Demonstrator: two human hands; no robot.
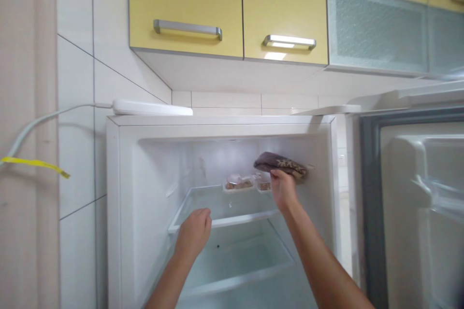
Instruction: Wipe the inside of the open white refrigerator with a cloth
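Note:
My right hand (283, 188) grips a dark grey-brown cloth (279, 161) with a pale pattern on it. The cloth is up by the right inner wall of the open fridge (226, 128). My left hand (195, 231) is closed, in front of the upper glass shelf's front edge (239, 218). Its fingers are curled away from me, so whether they grip the edge is hidden. Toward the back of that shelf sit two clear food packs: one tray (239, 183) in full view, the other pack (263, 183) partly behind my right hand.
A second glass shelf (239, 256) lies lower down. The fridge door (416, 203) stands open on the right. Yellow wall cabinets (184, 0) hang above. On the fridge top lies a white flat device (152, 107) with a cable (54, 113) running left.

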